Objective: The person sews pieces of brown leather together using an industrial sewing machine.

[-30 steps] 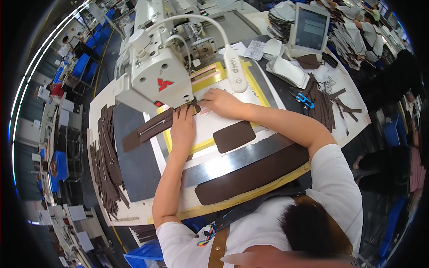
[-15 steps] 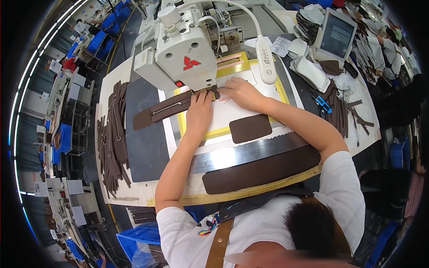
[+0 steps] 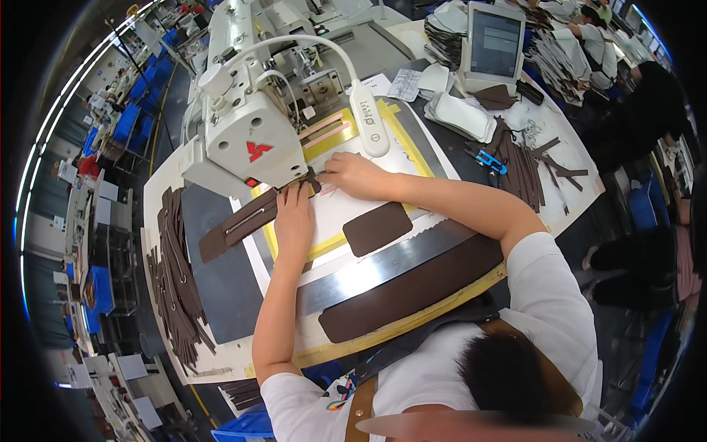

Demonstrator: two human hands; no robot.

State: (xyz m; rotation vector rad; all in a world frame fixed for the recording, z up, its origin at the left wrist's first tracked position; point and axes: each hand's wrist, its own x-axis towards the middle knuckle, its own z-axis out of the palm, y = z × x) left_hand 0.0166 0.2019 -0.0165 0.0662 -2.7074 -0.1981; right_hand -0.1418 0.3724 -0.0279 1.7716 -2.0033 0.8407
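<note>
Under the head of a white sewing machine (image 3: 247,144) lies a dark brown leather strip with a zipper (image 3: 239,225), slanting up toward the needle area. My left hand (image 3: 294,219) rests flat on this strip near its upper right end, fingers stretched out. At that end my right hand (image 3: 359,177) is bent, its fingertips closed on the strip's edge; the machine head partly hides the contact. A white template with a yellow border (image 3: 331,221) lies beneath both hands. Nearer to me a small brown leather rectangle (image 3: 378,229) sits on it.
A metal bar (image 3: 368,272) and a long brown leather panel (image 3: 412,287) lie along the front edge. Brown zipper strips (image 3: 177,272) hang at the left. Blue thread snips (image 3: 488,161), more strips (image 3: 515,166), white pieces (image 3: 462,118) and a screen (image 3: 495,44) stand right.
The whole view has turned and shifted, so the table sits further left. Both hands keep nearly the same place on the zippered strip.
</note>
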